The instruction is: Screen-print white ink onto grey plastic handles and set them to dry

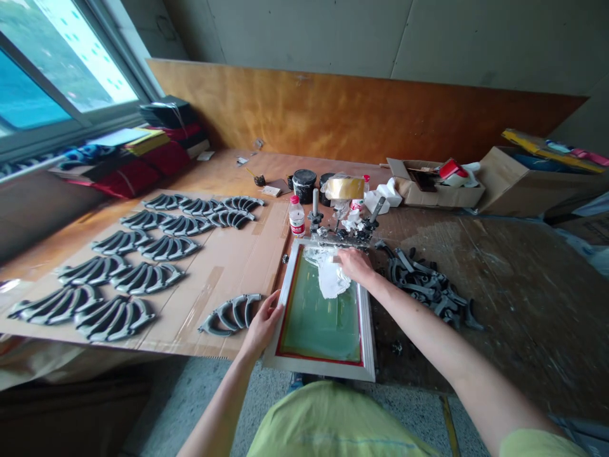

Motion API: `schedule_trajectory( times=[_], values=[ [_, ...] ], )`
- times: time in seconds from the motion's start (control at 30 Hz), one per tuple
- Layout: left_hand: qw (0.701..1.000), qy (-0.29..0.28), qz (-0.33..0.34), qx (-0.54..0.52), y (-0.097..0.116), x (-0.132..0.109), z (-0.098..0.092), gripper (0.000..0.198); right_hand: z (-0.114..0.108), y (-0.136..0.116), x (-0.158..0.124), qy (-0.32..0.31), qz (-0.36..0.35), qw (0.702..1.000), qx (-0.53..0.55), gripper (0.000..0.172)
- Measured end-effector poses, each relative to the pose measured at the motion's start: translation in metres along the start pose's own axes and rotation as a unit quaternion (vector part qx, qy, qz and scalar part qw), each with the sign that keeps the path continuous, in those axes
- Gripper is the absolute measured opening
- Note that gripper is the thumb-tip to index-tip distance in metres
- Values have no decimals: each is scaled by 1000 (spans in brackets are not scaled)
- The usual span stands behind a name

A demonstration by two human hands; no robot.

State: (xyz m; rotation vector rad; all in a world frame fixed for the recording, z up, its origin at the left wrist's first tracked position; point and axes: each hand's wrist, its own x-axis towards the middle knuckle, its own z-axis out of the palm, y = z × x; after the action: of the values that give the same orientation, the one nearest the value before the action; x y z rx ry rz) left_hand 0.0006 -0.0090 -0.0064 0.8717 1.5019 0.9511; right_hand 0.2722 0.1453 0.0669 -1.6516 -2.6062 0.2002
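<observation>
A screen-printing frame [326,370] with a green mesh lies in front of me, its far end at a metal clamp stand [342,236]. My left hand [264,322] grips the frame's left edge, fingers bent against it. Over the far part of the mesh, my right hand [356,265] is closed round a small pale squeegee [335,259], mostly hidden by the fingers. White ink [332,280] is smeared on the mesh just below that hand. One grey curved, ribbed part [233,315] lies on the cardboard beside my left hand.
Rows of grey fan-like parts [147,277] cover the cardboard [238,260] at left. Loose dark curved pieces [428,285] are heaped right of the frame. A red-capped bottle [297,219], black tubs [304,186], a tape roll [346,188] and open boxes [440,195] stand behind.
</observation>
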Motion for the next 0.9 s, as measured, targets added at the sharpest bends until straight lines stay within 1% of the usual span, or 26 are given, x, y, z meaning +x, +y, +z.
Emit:
schedule_trajectory(
  times=[0.1,0.2,0.27,0.33,0.4,0.47,0.53,0.6,0.67,0.73,0.77,0.83,0.87,0.9],
  values=[
    [1000,-7,2,5,-2,1,-2,79,11,-6,-29,-4,-66,998,-7,22],
    [1000,-5,2,6,-3,2,-2,78,11,-3,-55,-26,-141,990,7,27],
    [1000,-4,5,7,-5,2,-2,76,4,3,-62,-32,-178,983,19,28],
    [1000,3,8,13,-5,2,-1,74,-3,11,-59,-44,-200,978,32,27],
    [1000,13,10,20,-5,1,-1,74,-6,14,-50,-40,-194,979,48,22],
    [999,24,12,23,-4,0,0,74,-1,11,-43,-2,-165,985,55,20],
    [999,27,13,22,-2,-1,0,75,10,4,-45,48,-147,987,48,24],
    [999,24,14,16,-1,-2,0,75,21,0,-56,71,-164,983,39,30],
    [1000,22,12,11,0,-3,0,76,26,-1,-66,68,-197,977,46,29],
    [1000,25,7,10,3,-4,0,76,21,2,-67,57,-206,974,68,24],
    [1000,26,4,9,5,-5,0,76,15,4,-62,57,-193,976,82,19],
    [1000,17,-4,2,13,-9,0,76,1,8,-43,69,-134,983,103,15],
    [1000,9,-9,-4,18,-12,-1,77,-7,9,-31,76,-98,987,106,20],
    [1000,2,-10,-9,25,-14,-2,79,-14,10,-18,78,-65,989,103,29]
  ],
)
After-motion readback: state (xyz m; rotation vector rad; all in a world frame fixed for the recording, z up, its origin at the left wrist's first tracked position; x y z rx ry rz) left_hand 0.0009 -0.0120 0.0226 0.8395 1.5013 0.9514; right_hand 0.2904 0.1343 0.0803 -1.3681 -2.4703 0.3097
